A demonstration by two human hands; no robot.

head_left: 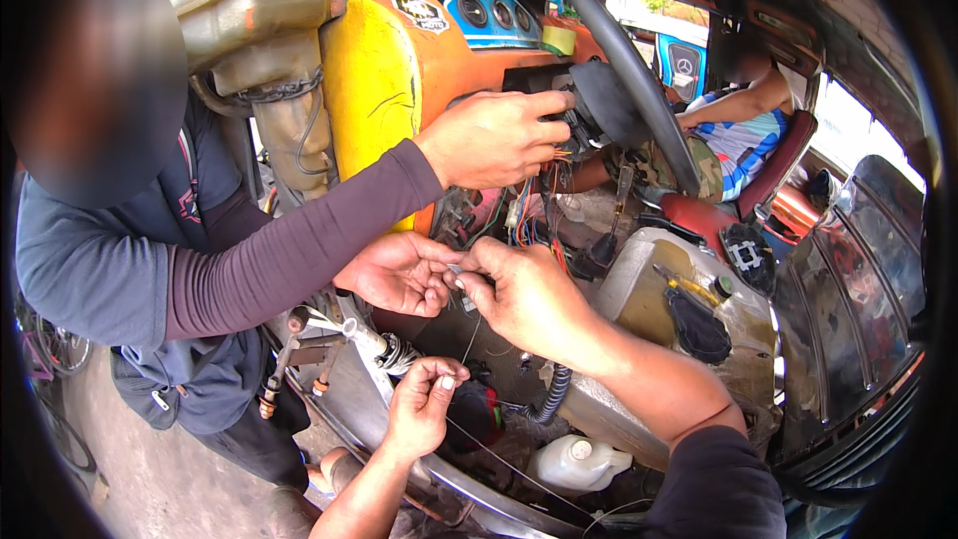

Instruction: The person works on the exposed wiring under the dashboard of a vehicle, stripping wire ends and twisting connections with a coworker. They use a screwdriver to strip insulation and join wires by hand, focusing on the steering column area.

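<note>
My left hand (424, 407) is closed in a pinch on a thin wire (509, 461), low in the middle of the view. The wire trails down to the right. My right hand (529, 289) meets a co-worker's open-palmed hand (399, 274); its thumb and finger pinch a small thing at those fingertips, too small to name. A thin strand hangs below this pinch toward my left hand. The co-worker's other hand (499, 140) reaches to the steering column. Bundled coloured wires (529, 220) hang under the dashboard, just beyond my right hand.
An orange and yellow dashboard (374, 90) stands ahead, beside a steering wheel (639, 80). A white jug (579, 464) lies near a corrugated hose (549, 394). To the right is a dirty engine cover (649, 289) with tools on it. Another person (738, 130) sits beyond.
</note>
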